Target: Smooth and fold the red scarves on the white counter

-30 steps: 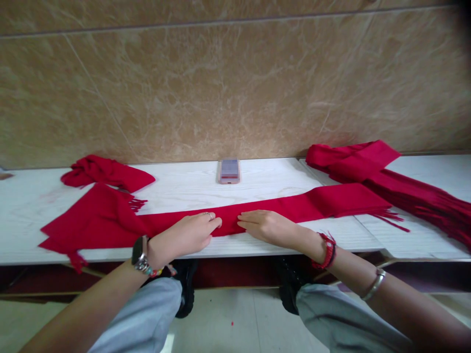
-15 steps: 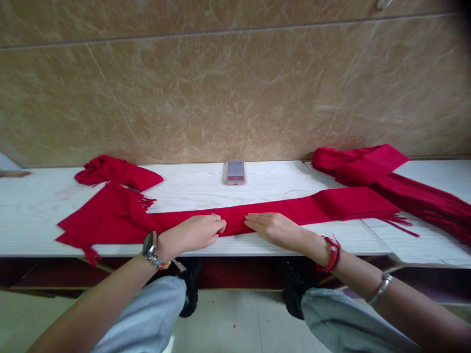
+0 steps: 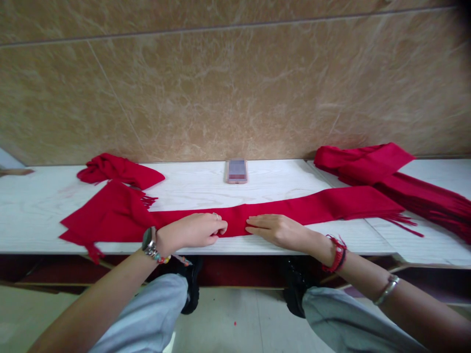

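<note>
A long red scarf (image 3: 324,206) lies stretched left to right along a white wooden table (image 3: 198,189), its fringed end pointing right. Near the scarf's middle, my left hand (image 3: 195,230) rests with fingers curled, pinching the cloth's near edge; the wrist carries a watch and a bead bracelet. My right hand (image 3: 277,229) lies flat on the scarf just to the right, fingers stretched toward the left hand. A small gap separates the two hands. The scarf's left end (image 3: 106,218) is wider and folded.
A phone (image 3: 236,171) lies at the table's back edge by the marbled wall. A crumpled red scarf (image 3: 117,169) sits at back left, and another red scarf (image 3: 368,159) trails off at right. My knees and black shoes show below the table's front edge.
The view has shifted slightly, so everything sits a little more to the right. Both hands stay on the scarf's middle, and the left fingers have curled a bit tighter.
</note>
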Available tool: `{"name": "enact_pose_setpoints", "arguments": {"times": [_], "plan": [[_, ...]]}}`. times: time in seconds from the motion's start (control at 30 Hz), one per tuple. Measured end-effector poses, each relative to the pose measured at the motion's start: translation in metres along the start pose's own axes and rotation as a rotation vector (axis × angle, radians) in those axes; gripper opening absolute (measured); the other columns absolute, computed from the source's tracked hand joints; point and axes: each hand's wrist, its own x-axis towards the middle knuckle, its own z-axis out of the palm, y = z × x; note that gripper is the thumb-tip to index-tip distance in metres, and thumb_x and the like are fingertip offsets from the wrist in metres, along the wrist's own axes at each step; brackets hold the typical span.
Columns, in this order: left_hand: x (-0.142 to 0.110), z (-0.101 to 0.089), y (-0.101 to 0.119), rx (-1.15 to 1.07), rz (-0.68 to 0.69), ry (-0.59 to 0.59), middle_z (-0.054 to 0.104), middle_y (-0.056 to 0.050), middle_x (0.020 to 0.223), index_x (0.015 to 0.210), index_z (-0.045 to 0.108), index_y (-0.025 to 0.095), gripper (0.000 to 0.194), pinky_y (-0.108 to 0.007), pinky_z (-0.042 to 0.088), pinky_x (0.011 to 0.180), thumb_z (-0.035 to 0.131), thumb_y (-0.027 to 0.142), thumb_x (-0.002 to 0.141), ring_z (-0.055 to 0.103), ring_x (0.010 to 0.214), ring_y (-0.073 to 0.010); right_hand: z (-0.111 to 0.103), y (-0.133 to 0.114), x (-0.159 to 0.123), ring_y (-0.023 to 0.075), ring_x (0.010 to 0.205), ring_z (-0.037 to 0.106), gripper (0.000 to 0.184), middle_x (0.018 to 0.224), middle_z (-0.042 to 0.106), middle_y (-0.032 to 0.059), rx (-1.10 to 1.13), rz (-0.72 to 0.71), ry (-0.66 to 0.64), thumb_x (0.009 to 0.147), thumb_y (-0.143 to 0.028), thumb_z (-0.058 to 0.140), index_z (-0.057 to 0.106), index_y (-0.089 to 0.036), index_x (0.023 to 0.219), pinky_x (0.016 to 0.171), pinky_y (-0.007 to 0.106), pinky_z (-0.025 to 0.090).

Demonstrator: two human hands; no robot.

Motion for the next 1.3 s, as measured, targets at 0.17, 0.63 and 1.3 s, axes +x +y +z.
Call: {"name": "enact_pose_setpoints", "arguments": {"times": [0.17, 0.63, 1.3], "plan": [[0.012, 0.011, 0.006, 0.015, -0.116, 0.216, 0.055, -0.011, 0.111, 0.106, 0.055, 0.014, 0.028, -0.030, 0.041, 0.088, 0.034, 0.023, 0.091, 0.053, 0.101, -0.0191, -0.002, -0.004, 0.007, 0.0213, 0.117, 0.048, 0.033, 0.121, 0.057, 0.0130, 0.109, 0.148, -0.001, 0.089, -0.017, 0.039, 0.057, -0.011, 0.116, 0.099, 0.037, 0.041], [0.016, 0.044, 0.016, 0.007, -0.438, 0.109, 0.014, -0.010, 0.148, 0.141, 0.020, 0.013, 0.053, -0.053, 0.018, 0.104, 0.022, 0.034, 0.092, 0.006, 0.136, -0.0266, 0.005, -0.008, 0.006, 0.0304, 0.132, 0.021, 0.055, 0.143, 0.027, 0.0163, 0.119, 0.435, -0.265, 0.092, -0.043, 0.030, 0.030, -0.013, 0.138, 0.101, 0.056, 0.026], [0.026, 0.042, 0.013, 0.048, -0.402, 0.098, 0.015, -0.011, 0.147, 0.139, 0.024, 0.007, 0.056, -0.042, 0.020, 0.106, 0.021, 0.027, 0.087, 0.013, 0.135, -0.0225, 0.005, 0.028, -0.040, 0.0289, 0.131, 0.026, 0.045, 0.140, 0.032, 0.0187, -0.121, 0.567, -0.258, 0.093, -0.027, 0.032, 0.036, -0.009, 0.133, 0.098, 0.051, 0.034]]}}
